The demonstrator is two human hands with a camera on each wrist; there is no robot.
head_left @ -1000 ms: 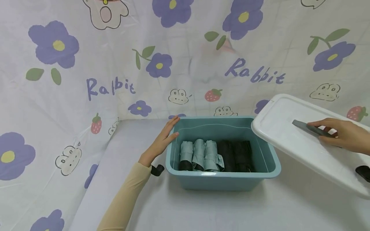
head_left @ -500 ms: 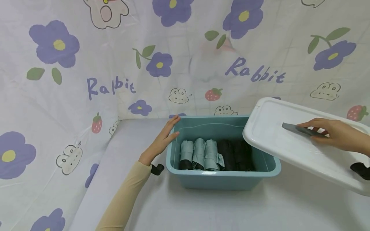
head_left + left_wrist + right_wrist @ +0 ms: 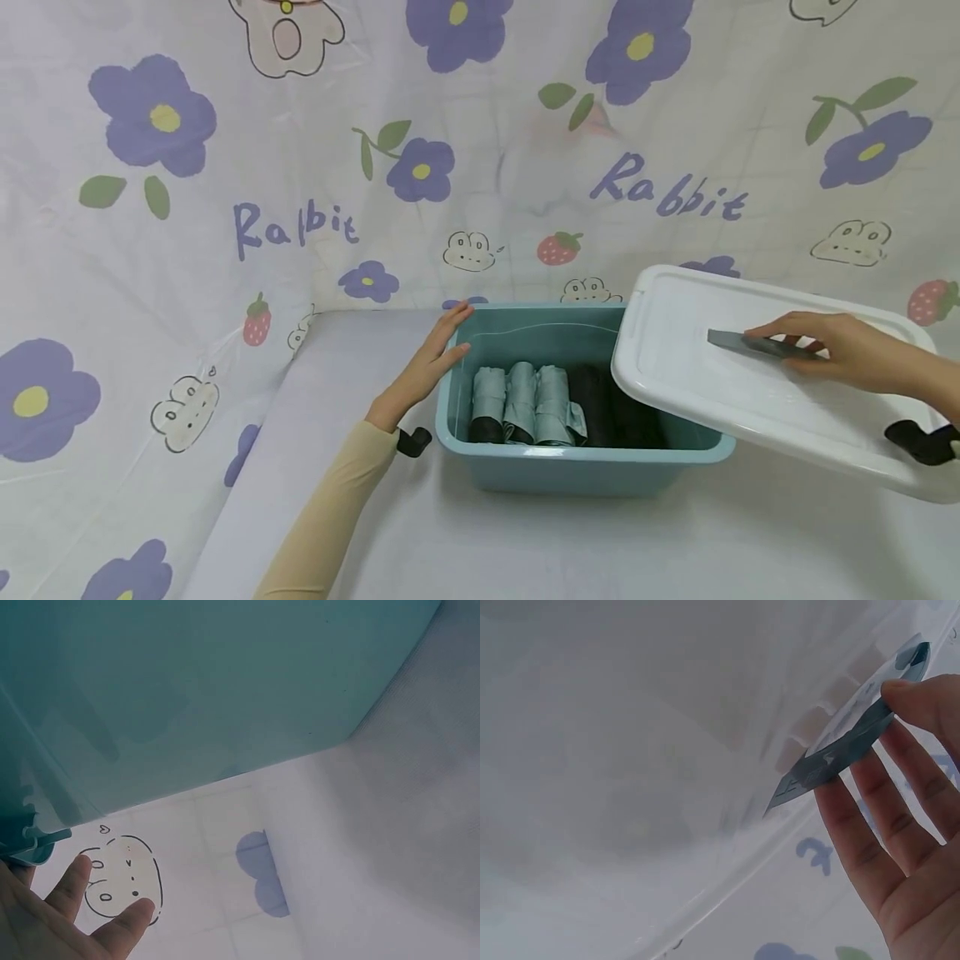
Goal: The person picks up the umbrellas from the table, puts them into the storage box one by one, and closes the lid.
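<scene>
In the head view a teal plastic storage bin [image 3: 570, 479] holds several rolled bundles: light-blue ones [image 3: 551, 404] on the left, dark ones [image 3: 588, 408] farther right. My left hand [image 3: 420, 367] rests on the bin's left rim, fingers extended; the left wrist view shows its fingertips beside the bin wall [image 3: 210, 697]. With my right hand [image 3: 847, 354] I grip the grey handle [image 3: 750, 343] of a white lid [image 3: 690, 367]. Tilted, the lid hangs over the bin's right end and hides part of the dark bundles. Thumb and fingers pinch the handle [image 3: 832, 761] in the right wrist view.
A pale cloth-covered surface [image 3: 525, 550] lies under the bin. Behind it and to the left hangs a white sheet [image 3: 495, 100] printed with purple flowers, strawberries and rabbits, close to the bin's back edge.
The lid and my right hand have moved left, bringing the lid farther over the bin's right end, and the lid lies less steep. My left hand stays on the rim.
</scene>
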